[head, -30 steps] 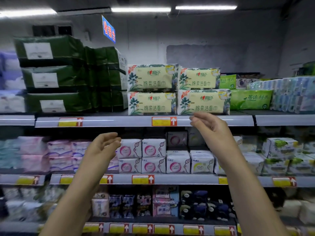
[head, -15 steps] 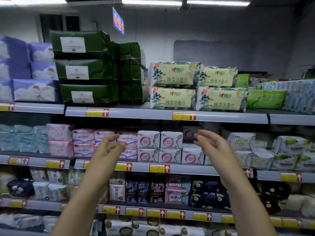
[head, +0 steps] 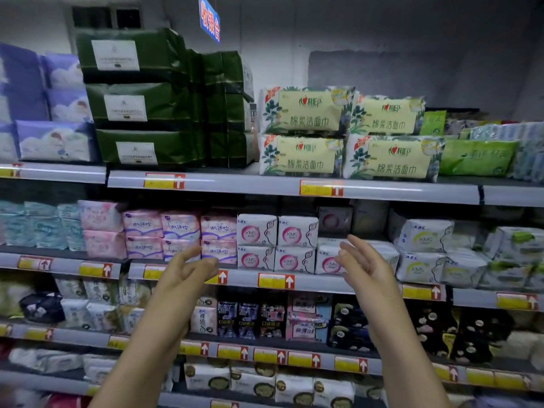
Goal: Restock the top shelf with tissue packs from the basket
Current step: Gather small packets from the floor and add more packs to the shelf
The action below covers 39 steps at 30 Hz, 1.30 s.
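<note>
While the left hand [head: 188, 269] and right hand [head: 363, 267] hang in the air before the shelving, the tissue packs [head: 300, 156] sit up on the top shelf [head: 250, 184]. That's four pale yellow ones with a leafy print, stacked two on two, the stacks touching, right at the front edge. Left hand: fingers loose and parted, thumb apart, palm turned inward. Right hand, same story: fingers spread and relaxed, palm facing the left one. Neither touches a pack. Both hands are level with the second shelf [head: 318, 282], in front of the pink-and-white packs [head: 276, 234]. Up top, dark green packs [head: 138, 104] are piled three high just left of the tissue packs, and a bright green pack [head: 477, 157] lies just to their right. Yellow price tags [head: 321, 188] line the shelf rails, and a blue sign [head: 209, 20] hangs above.
</note>
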Motion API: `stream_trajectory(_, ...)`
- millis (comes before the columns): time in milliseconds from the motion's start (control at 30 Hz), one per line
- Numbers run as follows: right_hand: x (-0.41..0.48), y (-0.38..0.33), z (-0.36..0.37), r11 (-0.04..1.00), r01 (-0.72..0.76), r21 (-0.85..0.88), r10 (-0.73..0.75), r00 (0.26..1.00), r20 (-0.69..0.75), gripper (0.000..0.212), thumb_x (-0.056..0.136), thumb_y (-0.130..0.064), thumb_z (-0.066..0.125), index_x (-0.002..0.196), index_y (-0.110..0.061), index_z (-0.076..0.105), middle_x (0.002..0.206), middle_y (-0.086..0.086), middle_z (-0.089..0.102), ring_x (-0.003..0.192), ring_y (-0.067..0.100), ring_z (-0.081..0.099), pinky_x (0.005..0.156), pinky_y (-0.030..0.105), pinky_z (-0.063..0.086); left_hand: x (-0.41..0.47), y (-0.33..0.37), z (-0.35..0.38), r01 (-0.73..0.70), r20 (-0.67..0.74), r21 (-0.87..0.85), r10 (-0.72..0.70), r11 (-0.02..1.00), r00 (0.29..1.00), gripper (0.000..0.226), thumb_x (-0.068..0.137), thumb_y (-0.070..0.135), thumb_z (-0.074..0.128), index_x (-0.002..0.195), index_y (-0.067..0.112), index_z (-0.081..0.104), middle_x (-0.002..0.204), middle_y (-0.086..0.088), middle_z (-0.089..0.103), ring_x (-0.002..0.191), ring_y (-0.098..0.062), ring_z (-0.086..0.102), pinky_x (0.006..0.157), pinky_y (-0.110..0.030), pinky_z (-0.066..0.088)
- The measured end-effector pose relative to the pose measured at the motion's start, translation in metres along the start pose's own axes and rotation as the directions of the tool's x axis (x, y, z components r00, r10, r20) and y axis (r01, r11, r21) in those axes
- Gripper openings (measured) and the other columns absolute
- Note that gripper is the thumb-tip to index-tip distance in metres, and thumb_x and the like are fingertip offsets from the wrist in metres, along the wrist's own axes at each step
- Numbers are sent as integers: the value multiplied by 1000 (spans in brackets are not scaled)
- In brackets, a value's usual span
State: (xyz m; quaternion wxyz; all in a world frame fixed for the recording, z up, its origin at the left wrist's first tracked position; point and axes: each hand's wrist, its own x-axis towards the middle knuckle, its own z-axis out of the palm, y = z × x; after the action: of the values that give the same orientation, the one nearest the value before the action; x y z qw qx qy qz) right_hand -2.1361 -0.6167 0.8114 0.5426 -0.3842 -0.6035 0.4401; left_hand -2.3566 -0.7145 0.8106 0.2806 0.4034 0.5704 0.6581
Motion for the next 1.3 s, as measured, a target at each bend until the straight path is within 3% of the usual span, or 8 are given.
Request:
stream_trajectory(300,-11,47,4,992,-122,-2,122,992,16,44,95,-29,54,138,-26,46,131,-10,54,121,10,50,103,33,40,-12,-48,1,122,-34,23,-121,992,992,30,95,27,55,124,29,48,112,7,66,112,-14,59,110,-46,37)
stream_trajectory(533,-17,104,18,972,-236,-9,236,970,48,34,95,-30,54,129,-30,49,116,-17,56,113,7,54,102,33,41,-13,-110,-2,230,-98,71,-223,970,970,29,95,29,55,124,28,50,117,1,61,112,-21,56,95,-39,42)
stream_trajectory(633,-19,131,28,949,-315,-18,316,945,85,23,96,-29,53,118,-35,51,105,-23,53,105,5,54,96,30,41,-8,-137,-1,293,-114,85,-283,952,952,20,94,26,57,113,30,54,109,1,63,112,-24,57,102,-45,41)
stream_trajectory(733,-16,158,35,931,-362,-38,364,927,91,30,96,-30,53,126,-32,49,108,-18,54,106,8,53,92,28,39,-5,-165,-2,334,-107,70,-326,940,939,21,88,22,67,103,33,56,105,2,65,113,-26,57,96,-43,40)
stream_trajectory(833,-16,191,42,907,-417,-63,421,903,83,31,96,-30,52,127,-32,49,110,-18,54,106,7,52,90,28,39,-7,-195,-1,380,-82,35,-376,924,923,24,92,21,63,113,28,56,120,-1,60,116,-23,53,93,-38,38)
stream_trajectory(967,-23,242,51,868,-486,-105,495,865,85,32,96,-27,53,128,-29,50,104,-24,53,105,7,53,88,28,40,-8,-243,-3,446,-122,22,-440,895,890,28,96,19,55,124,23,52,113,3,60,115,-23,55,95,-38,42)
stream_trajectory(1100,-37,302,61,842,-516,-155,531,844,75,32,96,-23,53,128,-21,52,102,-21,56,94,-4,52,83,21,39,-12,-300,-10,488,-180,52,-473,871,863,29,97,19,52,126,20,54,122,-3,57,116,-22,54,94,-36,42)
stream_trajectory(1300,-74,397,71,788,-570,-233,599,798,74,23,95,-13,54,117,-21,57,100,-20,57,90,-7,53,65,1,41,-26,-390,-8,528,-278,31,-500,849,820,22,94,12,56,116,17,60,109,-3,62,108,-20,57,95,-38,43)
